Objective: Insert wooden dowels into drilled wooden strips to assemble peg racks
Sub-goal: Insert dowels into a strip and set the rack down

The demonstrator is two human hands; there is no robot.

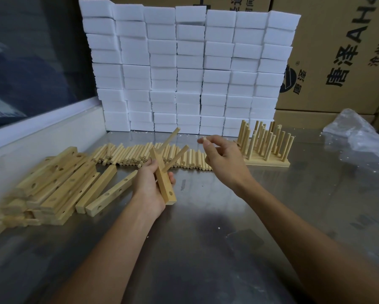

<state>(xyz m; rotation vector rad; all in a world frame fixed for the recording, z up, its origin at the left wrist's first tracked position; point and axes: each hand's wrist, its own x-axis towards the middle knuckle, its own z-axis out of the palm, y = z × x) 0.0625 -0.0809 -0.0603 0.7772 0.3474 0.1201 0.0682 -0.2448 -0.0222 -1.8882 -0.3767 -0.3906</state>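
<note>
- Left hand (150, 185) grips a drilled wooden strip (162, 179) around its middle, fingers curled round it; the strip is held off the table, its near end lower and towards the camera, with one empty hole showing near that end
- Two dowels (177, 156) already stand in the strip's upper holes, slanting up and to the right; the farther one reaches up in front of the foam wall
- Right hand (222, 157) hovers just right of the strip, not touching it; thumb and forefinger pinch a single dowel (203, 139), of which only the pale end shows; the other fingers are loosely curled
- Loose dowels (140, 155) lie in a long row on the table behind both hands, most pointing towards the camera
- Spare drilled strips (59, 183) are heaped to the left, some stacked, two lying apart beside the left hand
- Finished racks (266, 145) stand to the right behind the right hand, their pegs upright and packed close
- Metal table (206, 227) carries it all; white crumbs are scattered over it
- White foam blocks (188, 69) are stacked in a tall wall at the back; cardboard boxes (337, 51) with printed characters stand behind and to the right; crumpled clear plastic (359, 132) lies at the far right
</note>
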